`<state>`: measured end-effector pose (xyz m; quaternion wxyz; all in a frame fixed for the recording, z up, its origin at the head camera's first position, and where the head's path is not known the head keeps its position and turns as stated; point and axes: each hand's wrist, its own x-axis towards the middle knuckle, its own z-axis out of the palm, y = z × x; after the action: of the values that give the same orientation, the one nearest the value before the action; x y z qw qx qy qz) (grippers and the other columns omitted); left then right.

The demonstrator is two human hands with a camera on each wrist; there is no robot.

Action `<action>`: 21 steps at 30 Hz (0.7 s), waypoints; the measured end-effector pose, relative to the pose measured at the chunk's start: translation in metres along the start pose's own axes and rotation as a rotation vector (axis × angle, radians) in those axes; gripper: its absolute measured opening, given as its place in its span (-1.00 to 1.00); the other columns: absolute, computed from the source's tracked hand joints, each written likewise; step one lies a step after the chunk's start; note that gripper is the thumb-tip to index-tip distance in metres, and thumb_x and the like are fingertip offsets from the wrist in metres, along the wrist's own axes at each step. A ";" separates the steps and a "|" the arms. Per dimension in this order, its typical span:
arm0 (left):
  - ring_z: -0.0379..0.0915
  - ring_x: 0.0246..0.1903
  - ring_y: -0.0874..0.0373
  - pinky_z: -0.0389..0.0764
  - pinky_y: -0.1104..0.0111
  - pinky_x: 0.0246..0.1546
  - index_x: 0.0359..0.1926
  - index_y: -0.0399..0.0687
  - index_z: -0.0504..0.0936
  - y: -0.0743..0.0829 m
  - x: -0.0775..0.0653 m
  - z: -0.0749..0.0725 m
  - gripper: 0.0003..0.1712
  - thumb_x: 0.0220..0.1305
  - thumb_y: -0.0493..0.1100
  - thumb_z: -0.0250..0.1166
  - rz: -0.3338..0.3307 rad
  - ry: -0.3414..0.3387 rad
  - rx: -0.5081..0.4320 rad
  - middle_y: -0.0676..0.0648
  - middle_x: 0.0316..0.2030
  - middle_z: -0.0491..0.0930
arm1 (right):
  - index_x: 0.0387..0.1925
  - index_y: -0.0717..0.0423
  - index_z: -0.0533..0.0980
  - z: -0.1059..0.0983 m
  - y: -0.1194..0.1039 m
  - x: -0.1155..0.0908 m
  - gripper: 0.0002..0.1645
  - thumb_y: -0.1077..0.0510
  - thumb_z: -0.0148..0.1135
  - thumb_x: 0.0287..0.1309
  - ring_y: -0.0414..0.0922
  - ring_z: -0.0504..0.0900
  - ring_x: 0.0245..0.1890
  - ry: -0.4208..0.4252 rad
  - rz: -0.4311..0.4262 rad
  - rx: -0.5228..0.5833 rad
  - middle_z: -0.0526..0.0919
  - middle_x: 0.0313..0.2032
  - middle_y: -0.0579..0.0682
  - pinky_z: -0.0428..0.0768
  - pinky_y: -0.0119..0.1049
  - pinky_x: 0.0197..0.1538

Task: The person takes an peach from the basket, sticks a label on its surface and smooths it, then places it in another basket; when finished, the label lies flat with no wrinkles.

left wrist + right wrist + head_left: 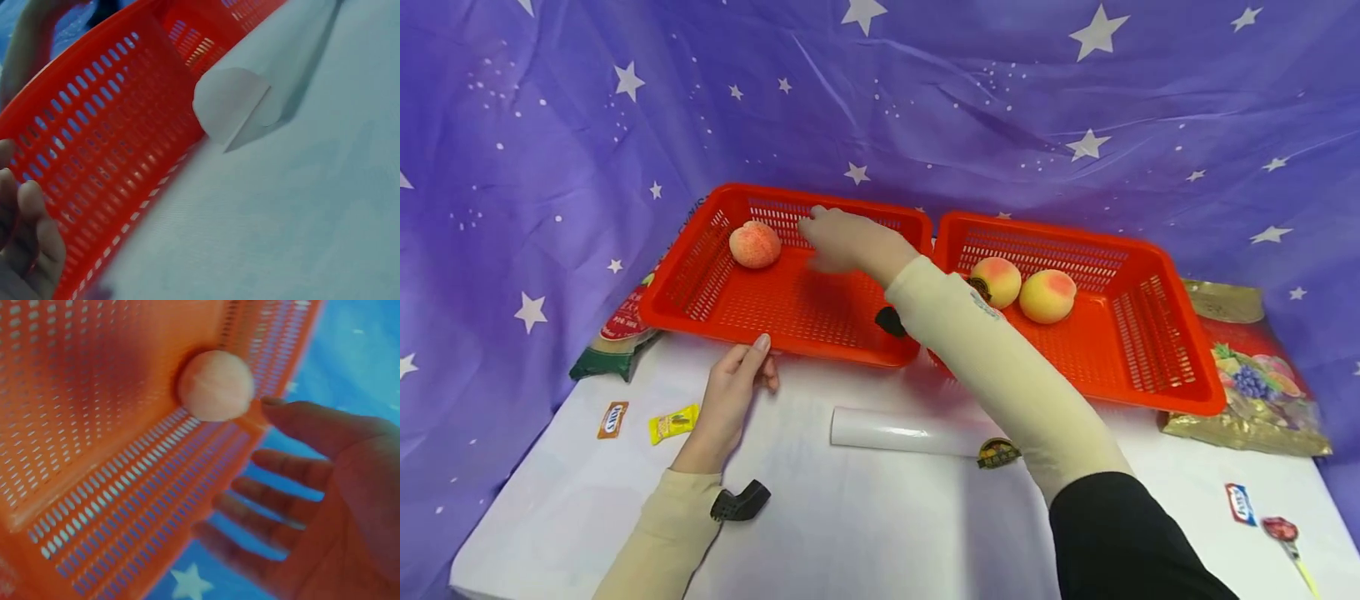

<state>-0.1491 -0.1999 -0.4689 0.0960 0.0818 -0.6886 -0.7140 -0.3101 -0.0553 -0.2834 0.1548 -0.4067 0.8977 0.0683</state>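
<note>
My left hand (736, 385) holds the front rim of the left red basket (820, 350), its thumb on the rim and its fingers curled against the outer wall. In the left wrist view, those curled fingers (40, 234) show beside the slotted wall. Over the same basket reaches my right hand (850, 242), holding nothing. One peach (755, 244) lies in that basket's back left corner, to the left of the right hand. The right wrist view shows spread fingers (275, 465), with the thumb tip close to the peach (217, 386).
The right red basket (1180, 333) holds two peaches (1047, 297), partly behind my right forearm. A white roll (902, 431) lies in front of the baskets. Snack bags (1262, 375) flank them. Small wrapped candies (673, 423) and a lollipop (1281, 531) lie on the white table.
</note>
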 end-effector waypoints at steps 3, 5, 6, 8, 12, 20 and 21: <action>0.38 -0.62 0.08 0.49 0.39 -0.47 -0.50 -0.21 0.40 0.009 -0.004 0.004 -0.58 0.22 0.08 0.08 0.000 -0.032 -0.033 -0.07 -0.60 0.41 | 0.26 0.09 0.12 -0.001 0.001 0.032 -0.37 -0.05 -0.07 0.21 -0.08 0.19 0.23 -0.019 -0.018 0.036 0.18 0.24 0.06 0.20 -0.27 0.23; 0.38 -0.62 0.10 0.49 0.41 -0.47 -0.50 -0.20 0.40 0.013 -0.006 0.006 -0.59 0.23 0.07 0.07 0.000 -0.048 -0.034 -0.06 -0.61 0.41 | 0.29 0.06 0.06 -0.001 -0.001 0.050 -0.35 -0.03 -0.10 0.22 -0.12 0.10 0.29 -0.026 -0.011 0.066 0.14 0.27 0.01 0.12 -0.30 0.28; 0.38 -0.62 0.10 0.49 0.40 -0.47 -0.50 -0.21 0.40 0.014 -0.006 0.007 -0.59 0.24 0.07 0.07 0.003 -0.048 -0.027 -0.06 -0.60 0.41 | 0.30 0.06 0.04 -0.001 -0.002 0.059 -0.33 -0.03 -0.10 0.21 -0.13 0.08 0.29 -0.018 -0.011 0.080 0.14 0.27 0.00 0.11 -0.31 0.28; 0.38 -0.62 0.10 0.49 0.40 -0.46 -0.52 -0.20 0.41 0.012 -0.006 0.007 -0.59 0.23 0.06 0.08 0.009 -0.038 -0.028 -0.06 -0.61 0.41 | 0.34 0.02 -0.06 0.000 -0.006 0.074 -0.28 -0.04 -0.11 0.20 -0.16 -0.02 0.32 -0.030 0.005 0.119 0.03 0.32 -0.03 0.05 -0.33 0.30; 0.37 -0.62 0.07 0.48 0.38 -0.47 -0.53 -0.23 0.42 0.002 -0.003 0.003 -0.58 0.22 0.05 0.10 0.015 0.009 -0.027 -0.08 -0.61 0.41 | 0.35 0.01 -0.14 0.002 -0.013 0.099 -0.20 -0.06 -0.07 0.18 -0.21 -0.10 0.34 -0.050 -0.001 0.180 -0.07 0.35 -0.08 0.00 -0.37 0.31; 0.35 -0.62 0.04 0.48 0.36 -0.49 -0.35 -0.40 0.45 -0.005 -0.001 0.002 -0.47 0.20 0.10 0.09 0.009 0.023 -0.004 -0.11 -0.59 0.40 | 0.35 -0.06 -0.16 0.014 -0.023 0.116 -0.15 -0.09 0.00 0.13 -0.22 0.05 0.30 -0.061 0.036 0.185 -0.06 0.35 -0.07 0.14 -0.38 0.25; 0.35 -0.62 0.04 0.48 0.36 -0.49 -0.34 -0.42 0.44 -0.005 -0.001 0.002 -0.46 0.22 0.10 0.07 0.012 0.015 0.004 -0.10 -0.59 0.40 | 0.36 -0.10 -0.21 0.016 -0.024 0.117 -0.12 -0.11 -0.01 0.13 -0.19 0.02 0.31 -0.062 0.053 0.177 -0.17 0.37 -0.06 0.13 -0.37 0.26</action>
<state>-0.1490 -0.1978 -0.4744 0.1051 0.0831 -0.6898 -0.7115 -0.3618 -0.1502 -0.3375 0.2160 -0.3651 0.9055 0.0051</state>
